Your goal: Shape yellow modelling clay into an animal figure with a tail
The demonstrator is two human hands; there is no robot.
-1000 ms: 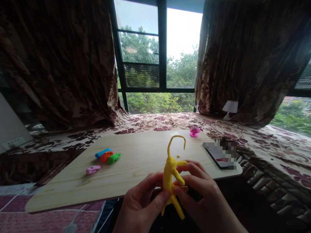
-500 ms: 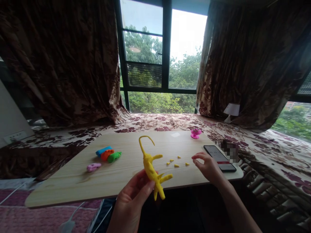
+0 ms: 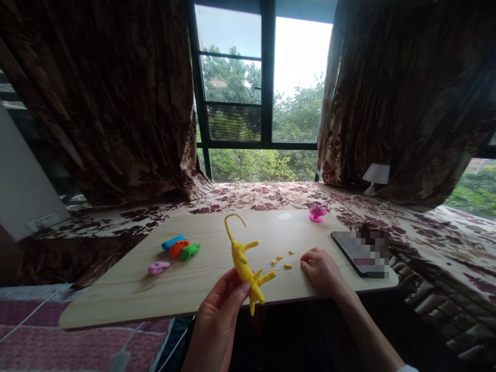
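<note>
My left hand (image 3: 222, 310) pinches a yellow clay animal figure (image 3: 243, 263) between thumb and fingers, above the table's front edge. The figure has a long curled tail and stubby limbs, and it tilts with its tail up. On the tabletop, my right hand (image 3: 321, 271) is closed at the fingertips around a small yellow clay piece, mostly hidden by the fingers. Several small pointed yellow clay pieces (image 3: 287, 266) lie just left of that hand.
On the wooden table (image 3: 127, 299), blue, orange and green clay lumps (image 3: 179, 249) sit at left near a pink lump (image 3: 158, 267). A magenta clay piece (image 3: 317, 214) stands at the back right. A phone (image 3: 351, 253) lies at right, partly blurred. Beyond is a small lamp (image 3: 376, 175).
My right hand has moved down and left from above the table, and its fingers have closed on the rightmost small yellow piece. My left hand still holds the figure. The view has shifted slightly.
</note>
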